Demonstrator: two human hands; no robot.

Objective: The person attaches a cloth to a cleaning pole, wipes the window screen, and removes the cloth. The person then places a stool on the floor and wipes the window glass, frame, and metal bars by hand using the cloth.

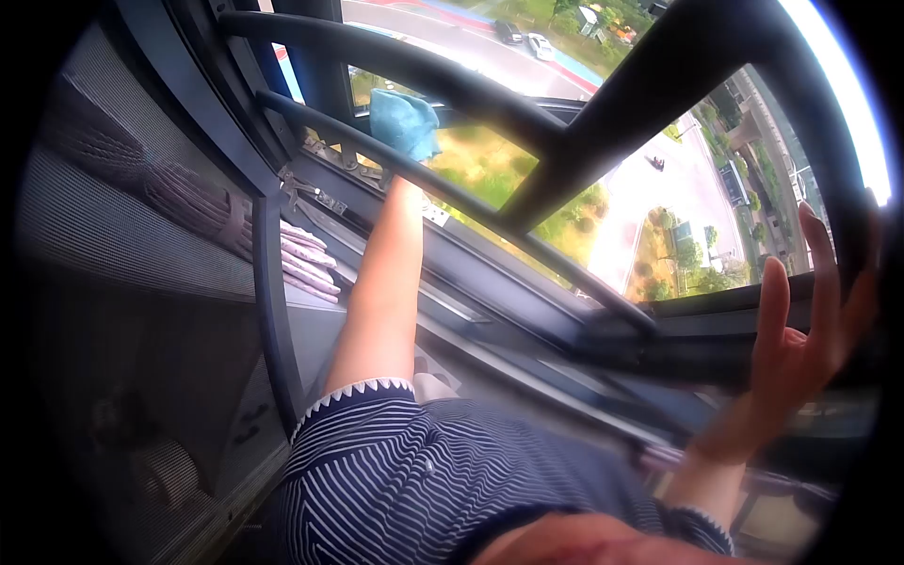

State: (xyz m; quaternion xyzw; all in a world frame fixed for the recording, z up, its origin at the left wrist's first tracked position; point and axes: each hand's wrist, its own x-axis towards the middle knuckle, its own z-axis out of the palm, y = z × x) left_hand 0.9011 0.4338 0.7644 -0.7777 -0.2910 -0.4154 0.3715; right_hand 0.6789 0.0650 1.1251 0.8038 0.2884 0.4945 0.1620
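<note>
My left arm reaches out between the dark bars [471, 209] of a window guard. A light blue cloth [400, 121] covers my left hand, whose fingers are hidden behind it; the cloth is at the open window's outer frame, close to a metal hinge arm [330, 202]. Off to the right, my right hand [815, 315] is raised with its fingers apart, at the dark upright frame [852, 122]. Some of its fingertips blend into the shadow there, and whether they touch the frame is hard to tell.
On the left are a mesh screen panel [85, 207] and a gathered curtain [188, 202]. A window track [527, 363] runs diagonally below the bars. Far below outside lie a road with cars [539, 45], paving and greenery [490, 160].
</note>
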